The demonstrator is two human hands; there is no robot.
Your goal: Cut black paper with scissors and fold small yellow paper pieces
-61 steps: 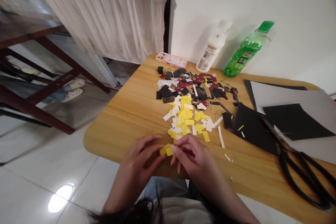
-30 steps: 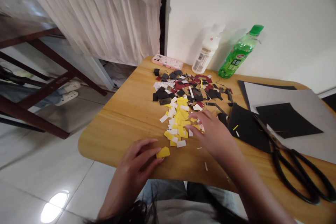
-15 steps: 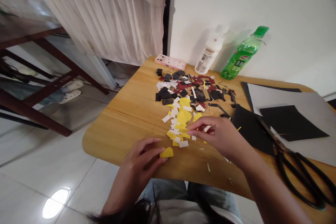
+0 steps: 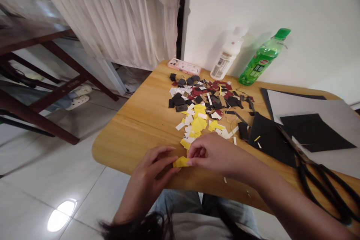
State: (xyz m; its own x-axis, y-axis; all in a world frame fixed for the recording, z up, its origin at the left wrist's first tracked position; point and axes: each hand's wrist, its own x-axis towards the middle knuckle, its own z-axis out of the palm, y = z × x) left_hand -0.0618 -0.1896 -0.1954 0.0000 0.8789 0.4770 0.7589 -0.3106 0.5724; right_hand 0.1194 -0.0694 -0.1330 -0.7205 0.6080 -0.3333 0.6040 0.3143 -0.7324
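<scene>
A yellow paper piece [image 4: 180,162] is held between the two hands over the near part of the wooden worktop [image 4: 126,150], its long axis lying roughly crosswise to the person's forward line. Its left end is met by the curled fingers of the left hand [image 4: 153,170], while its right end is pressed by the fingertips of the right hand [image 4: 209,153], which is reached across from the right. Neither hand is clearly nearer, though the right end is the more covered. Both hands are closed on the piece rather than open. It appears flat and angular in outline, and its thickness cannot be told. Just beyond it, loose yellow and white paper scraps [image 4: 192,129] are spread, with red and black scraps [image 4: 209,99] farther off. Black-handled scissors [image 4: 317,191] are left well to the right, beside a black card sheet [image 4: 267,142].
</scene>
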